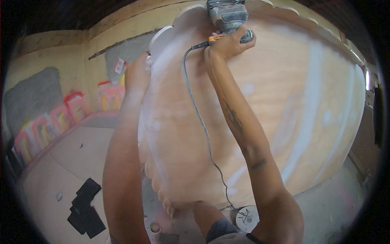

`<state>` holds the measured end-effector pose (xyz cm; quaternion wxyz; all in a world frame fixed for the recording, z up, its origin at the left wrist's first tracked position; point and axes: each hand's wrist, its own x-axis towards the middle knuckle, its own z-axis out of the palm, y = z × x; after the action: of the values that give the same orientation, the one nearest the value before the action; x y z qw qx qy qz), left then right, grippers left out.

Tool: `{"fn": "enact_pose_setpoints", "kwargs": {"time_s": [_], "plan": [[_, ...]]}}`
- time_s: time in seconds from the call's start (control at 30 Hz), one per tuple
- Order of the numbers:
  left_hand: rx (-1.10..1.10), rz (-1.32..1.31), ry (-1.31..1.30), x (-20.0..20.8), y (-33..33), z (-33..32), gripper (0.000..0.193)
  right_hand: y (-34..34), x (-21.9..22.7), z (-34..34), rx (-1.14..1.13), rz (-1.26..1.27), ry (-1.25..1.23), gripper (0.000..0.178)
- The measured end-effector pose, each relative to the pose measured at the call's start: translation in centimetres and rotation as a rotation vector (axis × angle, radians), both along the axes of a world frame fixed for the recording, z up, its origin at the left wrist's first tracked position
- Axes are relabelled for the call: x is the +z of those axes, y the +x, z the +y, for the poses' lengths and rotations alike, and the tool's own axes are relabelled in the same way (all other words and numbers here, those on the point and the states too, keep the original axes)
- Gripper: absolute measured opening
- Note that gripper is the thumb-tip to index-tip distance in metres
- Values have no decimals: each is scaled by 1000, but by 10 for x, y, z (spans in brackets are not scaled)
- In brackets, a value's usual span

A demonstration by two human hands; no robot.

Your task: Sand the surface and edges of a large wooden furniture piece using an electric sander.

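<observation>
My right hand (230,45) is wrapped round the grip of a dusty grey power sander (228,17), up at the top of a large wooden panel (252,110). Pale whitish streaks run down the panel, and its edge is scalloped. The sander's underside is hidden from me. From its handle a grey cord (196,103) hangs down across the wood. My left hand (139,72) is closed on the panel's left edge, with its fingertips partly hidden.
A pale board (77,142) on the left bears several black sheets (86,209). Below the panel sit a round white object (247,218) with the cord running to it and a small round container (154,227). A paint-marked yellow wall (97,61) stands behind.
</observation>
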<state>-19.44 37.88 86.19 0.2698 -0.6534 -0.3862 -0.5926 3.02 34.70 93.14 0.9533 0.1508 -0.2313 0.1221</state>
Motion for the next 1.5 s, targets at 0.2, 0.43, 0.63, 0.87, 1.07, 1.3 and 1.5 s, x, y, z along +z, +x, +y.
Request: {"fn": "enact_pose_setpoints", "kwargs": {"time_s": [0.2,0.43,0.63,0.87,1.07,1.3,1.5], "plan": [[13,12,23,7,0,9,34,38,23,12,-19,109,3,49],[-9,11,13,3,-1,15,34,92,27,-15,-44,219,-16,52],[-2,0,-27,7,-3,12,26,101,30,-22,-29,243,-7,52],[-80,7,72,-2,-3,8,32,44,15,-13,-7,153,0,50],[-55,-15,10,4,3,4,31,3,4,5,-22,37,-62,52],[-13,-20,-53,2,4,-12,32,-23,-16,8,-41,-88,-29,51],[-17,-8,-36,3,11,-13,32,-34,-32,14,-19,-211,-59,51]]}}
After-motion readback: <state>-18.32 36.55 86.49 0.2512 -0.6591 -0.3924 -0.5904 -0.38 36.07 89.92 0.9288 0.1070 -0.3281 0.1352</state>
